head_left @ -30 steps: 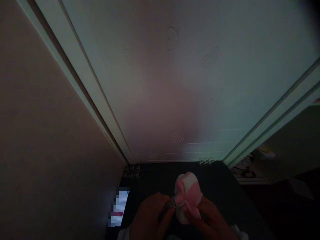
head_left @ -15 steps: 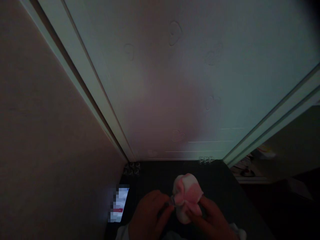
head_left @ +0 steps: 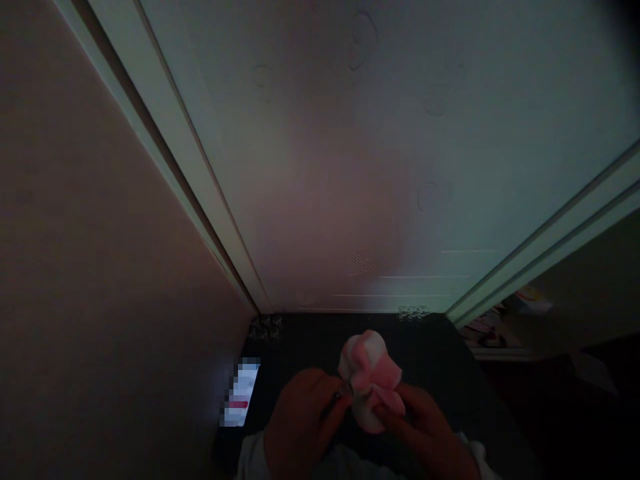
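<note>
In dim light, a soft pink and white bundle (head_left: 370,379), like cloth or a plush piece, is held up between both my hands low in the view. My left hand (head_left: 300,427) is closed at its left side, fingers pinched against it, with a small thin object I cannot make out at the fingertips. My right hand (head_left: 425,430) grips the bundle from the lower right. Both hands hover over a dark surface (head_left: 440,360).
A pale door or panel (head_left: 380,167) with faint embossed shapes rises straight ahead, framed by light trim. A brownish wall (head_left: 90,280) fills the left. A lit phone screen (head_left: 240,400) lies at the dark surface's left edge. Cluttered shelves (head_left: 505,320) show at right.
The bundle and both hands have drifted slightly up and left in the view; the grip looks the same.
</note>
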Action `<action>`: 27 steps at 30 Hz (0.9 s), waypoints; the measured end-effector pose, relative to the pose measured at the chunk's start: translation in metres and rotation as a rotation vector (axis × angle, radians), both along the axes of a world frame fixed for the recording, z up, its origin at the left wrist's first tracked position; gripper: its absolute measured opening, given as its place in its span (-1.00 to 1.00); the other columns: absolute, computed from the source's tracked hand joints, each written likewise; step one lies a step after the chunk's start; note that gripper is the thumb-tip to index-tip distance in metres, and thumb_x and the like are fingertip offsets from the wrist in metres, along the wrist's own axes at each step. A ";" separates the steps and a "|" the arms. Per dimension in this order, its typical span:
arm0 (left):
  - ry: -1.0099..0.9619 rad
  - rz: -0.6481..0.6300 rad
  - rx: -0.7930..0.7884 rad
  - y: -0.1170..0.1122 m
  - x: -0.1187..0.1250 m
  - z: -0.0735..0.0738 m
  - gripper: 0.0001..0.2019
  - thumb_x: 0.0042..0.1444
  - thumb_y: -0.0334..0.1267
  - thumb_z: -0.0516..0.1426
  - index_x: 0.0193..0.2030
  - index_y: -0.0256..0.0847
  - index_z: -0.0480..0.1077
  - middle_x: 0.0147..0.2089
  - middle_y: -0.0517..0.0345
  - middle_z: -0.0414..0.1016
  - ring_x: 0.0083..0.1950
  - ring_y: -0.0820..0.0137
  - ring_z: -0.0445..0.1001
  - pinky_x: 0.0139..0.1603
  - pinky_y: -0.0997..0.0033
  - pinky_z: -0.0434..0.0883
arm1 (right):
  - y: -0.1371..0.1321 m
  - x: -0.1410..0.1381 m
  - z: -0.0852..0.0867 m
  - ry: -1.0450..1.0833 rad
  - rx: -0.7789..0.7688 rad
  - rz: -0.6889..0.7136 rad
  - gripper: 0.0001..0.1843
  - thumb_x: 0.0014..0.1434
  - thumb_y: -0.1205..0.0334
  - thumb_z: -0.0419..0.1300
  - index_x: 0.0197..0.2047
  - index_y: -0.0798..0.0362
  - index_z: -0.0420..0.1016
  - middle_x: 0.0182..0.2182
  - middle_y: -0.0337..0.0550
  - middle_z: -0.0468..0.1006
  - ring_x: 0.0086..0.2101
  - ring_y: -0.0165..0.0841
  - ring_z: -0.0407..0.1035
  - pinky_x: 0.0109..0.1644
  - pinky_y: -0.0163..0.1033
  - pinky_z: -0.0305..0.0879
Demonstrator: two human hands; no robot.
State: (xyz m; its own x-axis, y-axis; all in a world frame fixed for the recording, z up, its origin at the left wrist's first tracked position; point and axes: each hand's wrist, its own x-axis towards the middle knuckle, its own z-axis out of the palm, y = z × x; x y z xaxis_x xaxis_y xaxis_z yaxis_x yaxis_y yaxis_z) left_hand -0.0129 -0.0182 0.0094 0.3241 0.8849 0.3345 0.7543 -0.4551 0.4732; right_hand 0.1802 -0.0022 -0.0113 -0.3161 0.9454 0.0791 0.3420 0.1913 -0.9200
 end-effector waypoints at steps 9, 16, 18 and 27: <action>0.056 -0.009 0.088 -0.001 0.004 -0.001 -0.65 0.29 -0.18 -0.16 -0.30 -0.24 0.39 -0.45 0.08 0.44 -0.42 0.31 0.40 -0.46 0.37 0.36 | -0.002 0.005 -0.008 0.069 -0.103 -0.051 -0.63 0.03 -0.03 0.16 -0.42 0.11 0.59 -0.53 -0.13 0.55 -0.48 -0.29 0.40 -0.43 -0.30 0.33; 0.100 -0.046 0.143 -0.003 0.003 0.010 -0.65 0.29 -0.19 -0.16 -0.33 -0.25 0.38 -0.50 0.09 0.41 -0.46 0.32 0.38 -0.52 0.39 0.32 | 0.001 0.010 -0.007 0.073 -0.081 -0.001 -0.66 0.00 -0.03 0.20 -0.44 0.09 0.61 -0.52 -0.12 0.56 -0.48 -0.28 0.39 -0.38 -0.25 0.33; 0.110 -0.050 0.148 -0.005 0.002 0.012 -0.65 0.29 -0.20 -0.16 -0.33 -0.24 0.37 -0.50 0.09 0.41 -0.47 0.32 0.37 -0.53 0.39 0.31 | 0.001 0.011 -0.006 0.077 -0.078 0.010 -0.66 -0.01 -0.03 0.21 -0.45 0.10 0.61 -0.53 -0.11 0.55 -0.48 -0.29 0.39 -0.39 -0.24 0.33; 0.129 -0.055 0.185 -0.011 0.004 0.020 -0.65 0.30 -0.23 -0.17 -0.35 -0.24 0.35 -0.53 0.13 0.40 -0.49 0.34 0.38 -0.53 0.41 0.32 | 0.000 0.011 -0.007 0.118 -0.179 0.162 -0.60 0.05 -0.08 0.15 -0.44 0.10 0.59 -0.53 -0.15 0.50 -0.47 -0.33 0.34 -0.38 -0.28 0.30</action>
